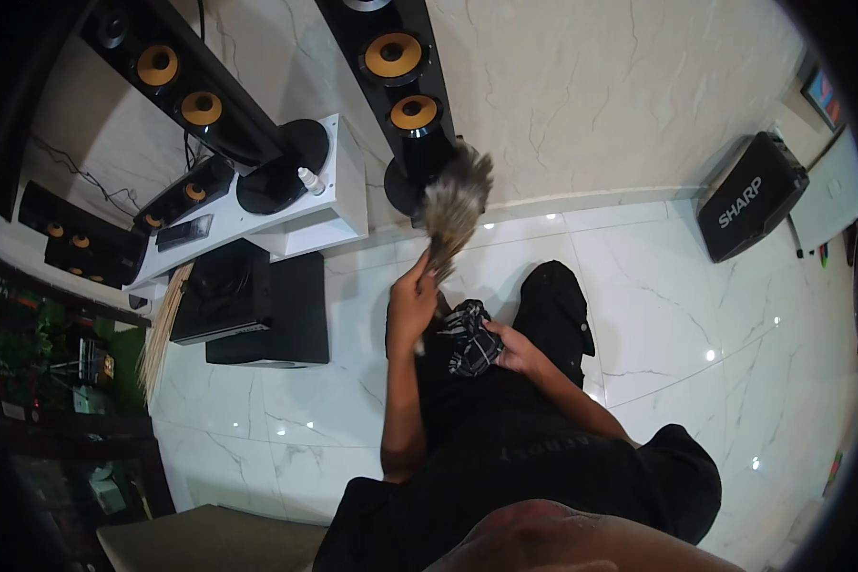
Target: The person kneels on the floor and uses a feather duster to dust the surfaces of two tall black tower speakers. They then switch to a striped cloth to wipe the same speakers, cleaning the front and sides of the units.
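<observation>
My left hand (412,300) is closed around the handle end of a brown and grey feather duster (456,204). The duster's feathers point up and away from me, in front of the base of a tall black floor speaker (402,86) with orange cones. In my right hand (516,348) is a bunched black and white patterned cloth (474,339), held over my lap. The two hands are apart, with the cloth between them. My fingers partly hide the duster's handle.
A white shelf unit (350,207) at the left bears another tall speaker (236,121), a small white bottle (311,181) and a black remote-like object (184,232). Black boxes (297,307) and a stick broom (163,332) stand below. A black Sharp speaker (752,196) is at the right wall.
</observation>
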